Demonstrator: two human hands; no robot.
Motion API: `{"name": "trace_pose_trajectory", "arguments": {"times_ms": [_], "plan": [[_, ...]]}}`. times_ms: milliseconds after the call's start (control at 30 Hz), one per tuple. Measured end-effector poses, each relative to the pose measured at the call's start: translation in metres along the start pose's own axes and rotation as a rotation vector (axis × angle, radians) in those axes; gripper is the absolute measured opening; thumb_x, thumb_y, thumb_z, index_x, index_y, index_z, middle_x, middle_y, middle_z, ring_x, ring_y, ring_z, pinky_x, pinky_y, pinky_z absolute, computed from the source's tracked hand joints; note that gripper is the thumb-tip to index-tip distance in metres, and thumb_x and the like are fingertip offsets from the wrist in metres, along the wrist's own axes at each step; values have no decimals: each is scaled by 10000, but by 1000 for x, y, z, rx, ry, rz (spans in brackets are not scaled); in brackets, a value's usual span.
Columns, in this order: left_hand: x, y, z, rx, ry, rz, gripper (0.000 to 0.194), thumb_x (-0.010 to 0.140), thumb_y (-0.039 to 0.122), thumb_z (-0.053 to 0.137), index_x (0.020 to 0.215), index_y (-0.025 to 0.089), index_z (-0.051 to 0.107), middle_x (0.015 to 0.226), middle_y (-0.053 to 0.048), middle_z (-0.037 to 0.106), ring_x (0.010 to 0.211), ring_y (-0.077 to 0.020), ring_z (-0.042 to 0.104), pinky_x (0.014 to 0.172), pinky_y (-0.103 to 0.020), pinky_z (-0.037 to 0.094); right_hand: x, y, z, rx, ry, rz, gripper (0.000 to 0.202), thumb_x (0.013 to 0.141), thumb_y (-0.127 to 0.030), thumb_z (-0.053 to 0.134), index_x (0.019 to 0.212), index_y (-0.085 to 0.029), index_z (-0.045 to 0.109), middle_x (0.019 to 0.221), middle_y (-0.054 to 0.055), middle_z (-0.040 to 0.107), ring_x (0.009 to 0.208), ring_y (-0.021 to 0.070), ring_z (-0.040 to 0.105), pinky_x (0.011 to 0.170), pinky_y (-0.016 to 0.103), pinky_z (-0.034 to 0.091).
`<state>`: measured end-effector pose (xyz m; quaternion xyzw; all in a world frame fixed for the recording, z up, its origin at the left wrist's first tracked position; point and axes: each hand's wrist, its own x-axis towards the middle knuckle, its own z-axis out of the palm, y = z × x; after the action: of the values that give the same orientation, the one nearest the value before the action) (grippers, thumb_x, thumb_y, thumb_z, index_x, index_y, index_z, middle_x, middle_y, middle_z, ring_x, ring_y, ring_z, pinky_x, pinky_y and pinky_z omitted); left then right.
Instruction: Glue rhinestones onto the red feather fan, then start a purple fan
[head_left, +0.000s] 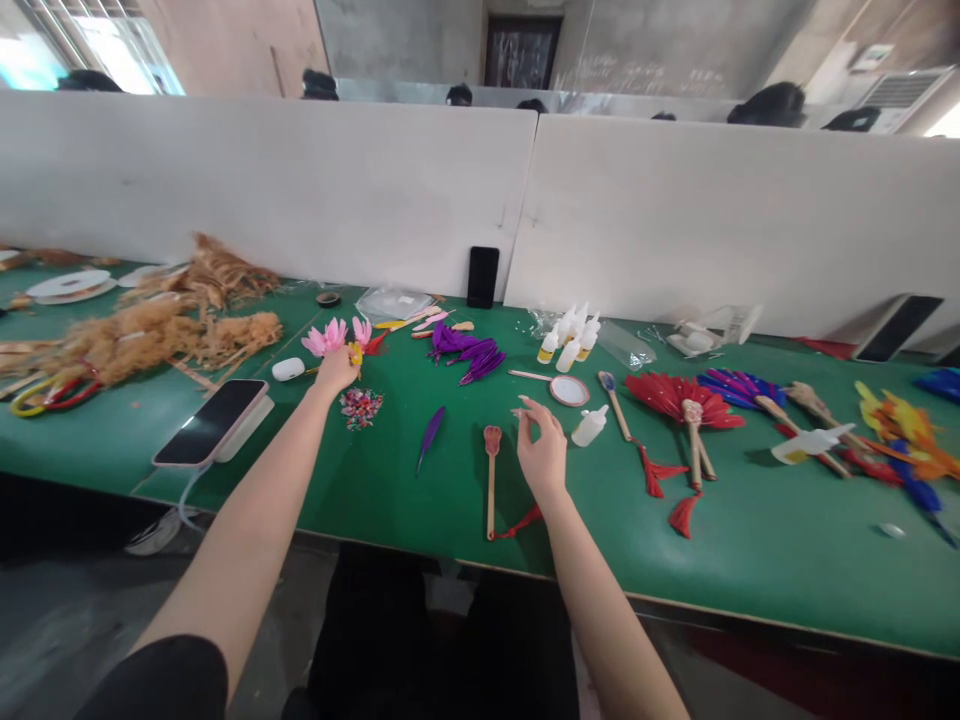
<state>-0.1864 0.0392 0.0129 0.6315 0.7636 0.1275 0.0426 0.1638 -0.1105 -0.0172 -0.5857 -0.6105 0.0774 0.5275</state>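
Note:
My left hand [337, 374] reaches to the far left, onto a small group of pink feathers [325, 338] and yellow feathers [356, 354]. Its fingertips are hidden among them, so I cannot tell whether it grips one. My right hand [542, 450] hovers over the table with fingers loosely curved and nothing visible in them. Just left of it lies a wooden stick [492, 490] with a reddish, spoon-like head and a red tassel [521, 523]. A white glue bottle [590, 426] stands to its right. Between my hands lies a single purple feather [430, 438].
Multicoloured bits [361, 408] lie in a pile near my left wrist. Purple feathers [469, 352], several glue bottles [570, 335] and a round white lid [569, 391] are farther back. Red feather fans [684, 400] lie right; a phone [211, 422] and brown fibre [150, 335] lie left.

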Motion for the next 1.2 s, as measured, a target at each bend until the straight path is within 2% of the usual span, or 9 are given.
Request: {"name": "trace_pose_trajectory", "arguments": {"times_ms": [233, 400, 500, 600, 733, 800, 867, 1067, 1200], "plan": [[-14, 24, -28, -150, 68, 79, 406, 883, 253, 345, 1096, 31, 611, 1137, -194, 649, 1058, -305, 600, 923, -405, 456, -1, 3, 1, 99, -23, 72, 273, 885, -242, 437, 1030, -146, 646, 821, 90, 729, 751, 204, 690, 750, 358, 549], [-75, 89, -31, -328, -70, 395, 313, 878, 374, 437, 999, 200, 669, 1044, -41, 714, 976, -215, 645, 969, -363, 435, 2, -3, 0, 144, -51, 74, 218, 848, -230, 508, 955, -161, 684, 814, 66, 720, 727, 171, 680, 727, 304, 548], [-110, 132, -22, -417, -204, 585, 231, 877, 371, 485, 924, 252, 677, 828, 31, 744, 841, -174, 673, 1126, -458, 223, 2, -7, -14, 125, -44, 60, 245, 867, -241, 482, 949, -165, 700, 776, 61, 682, 688, 161, 646, 694, 296, 534], [-126, 161, -9, -610, -259, 638, 226, 883, 347, 483, 851, 221, 668, 785, 15, 743, 806, -186, 670, 1059, -450, 321, 0, -3, -42, 34, 109, 41, 327, 902, -275, 431, 1093, -173, 676, 771, 68, 630, 680, 174, 597, 691, 322, 506], [-123, 176, 13, -736, -240, 580, 390, 931, 434, 365, 823, 202, 660, 774, -7, 737, 599, -156, 614, 695, -297, 479, -2, 27, -78, -137, 385, 105, 483, 935, -372, 370, 1356, -160, 477, 791, 77, 611, 664, 188, 553, 715, 367, 482], [-121, 176, 22, -798, -205, 542, 422, 935, 469, 343, 873, 195, 658, 749, -12, 728, 628, -158, 613, 679, -275, 461, 2, 48, -84, -225, 321, 156, 706, 849, -479, 517, 1443, -148, 325, 899, 103, 611, 771, 222, 570, 762, 409, 487], [-120, 170, 26, -852, -179, 505, 434, 927, 497, 353, 902, 188, 657, 736, -15, 719, 608, -148, 596, 657, -260, 445, 7, 66, -81, -303, 165, 146, 836, 708, -559, 653, 1389, -143, 404, 1077, 159, 581, 961, 281, 563, 852, 471, 473], [-117, 153, 25, -985, -182, 373, 510, 893, 595, 361, 884, 169, 641, 626, -22, 662, 461, -110, 501, 499, -237, 378, 20, 63, -58, -267, -115, 0, 328, 819, -398, 582, 1020, -150, 655, 995, 141, 659, 976, 285, 612, 892, 475, 488], [-119, 156, 26, -1106, -579, 331, 720, 878, 686, 159, 792, 159, 643, 583, -63, 648, 502, -144, 583, 407, -238, 330, 31, 24, -43, -230, -280, -214, 382, 806, -76, 486, 1120, -227, 643, 1197, 84, 613, 1176, 237, 532, 1014, 424, 433]]}}
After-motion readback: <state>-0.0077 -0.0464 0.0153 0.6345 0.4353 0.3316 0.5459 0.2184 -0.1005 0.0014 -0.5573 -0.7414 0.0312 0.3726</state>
